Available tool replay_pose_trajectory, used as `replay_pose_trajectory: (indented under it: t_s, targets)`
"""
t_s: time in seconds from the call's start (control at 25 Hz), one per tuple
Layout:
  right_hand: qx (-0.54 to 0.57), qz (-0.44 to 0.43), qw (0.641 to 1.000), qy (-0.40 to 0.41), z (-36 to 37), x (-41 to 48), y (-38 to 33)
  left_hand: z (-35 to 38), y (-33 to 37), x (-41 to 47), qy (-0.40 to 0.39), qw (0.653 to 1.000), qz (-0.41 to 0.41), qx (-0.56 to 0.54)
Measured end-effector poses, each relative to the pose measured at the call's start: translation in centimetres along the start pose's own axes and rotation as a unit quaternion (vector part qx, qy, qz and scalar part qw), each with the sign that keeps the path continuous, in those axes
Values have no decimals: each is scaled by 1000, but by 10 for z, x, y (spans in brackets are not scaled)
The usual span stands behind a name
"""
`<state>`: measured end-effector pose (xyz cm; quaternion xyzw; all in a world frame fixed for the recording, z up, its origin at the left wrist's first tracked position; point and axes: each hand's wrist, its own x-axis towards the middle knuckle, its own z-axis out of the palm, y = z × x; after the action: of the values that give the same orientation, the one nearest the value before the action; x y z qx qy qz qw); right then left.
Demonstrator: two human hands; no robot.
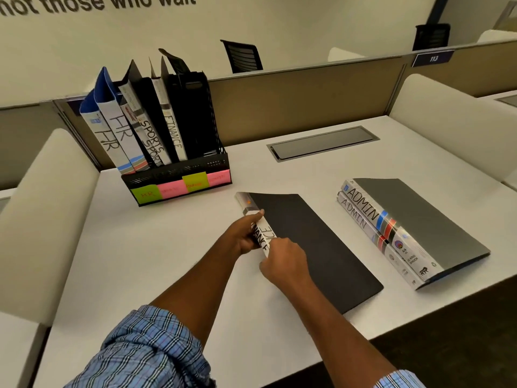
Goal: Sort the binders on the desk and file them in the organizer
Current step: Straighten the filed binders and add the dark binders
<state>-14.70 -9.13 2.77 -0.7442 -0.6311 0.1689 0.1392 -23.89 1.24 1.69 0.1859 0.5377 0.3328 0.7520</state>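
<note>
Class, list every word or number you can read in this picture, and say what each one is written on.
"not those who wait": wall
"113": plaque
"HR": two blue binders, green note
"SPORTS": two black binders
"FINANCE": filed binder
"NANCE", start under left hand: flat binder
"ADMIN": two stacked binders
Too blurred: other notes, small print on stacked binders.

The left sleeve (151, 351) and right sleeve (400, 380) are rolled-up blue plaid with dark lines.
</note>
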Motion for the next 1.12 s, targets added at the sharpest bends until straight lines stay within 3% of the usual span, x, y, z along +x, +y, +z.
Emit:
replay_pose_trajectory:
  t_s: [0.16,0.4,0.72,0.92,1.12]
  targets:
    - [38,-18,998,38,-4,10,-29,-11,38,-12,61,994,80,41]
    - [115,-5,989,89,8,25,-49,-34,98,-40,57,984,166,-12]
    - [26,44,990,133,15,67,-77,-49,155,-80,72,950,298,-65]
    - [160,-16,970,182,0,116,-108,-32,189,-115,64,891,444,70]
    - [379,-152,888,212,-9,166,-156,-25,225,-142,99,771,590,217]
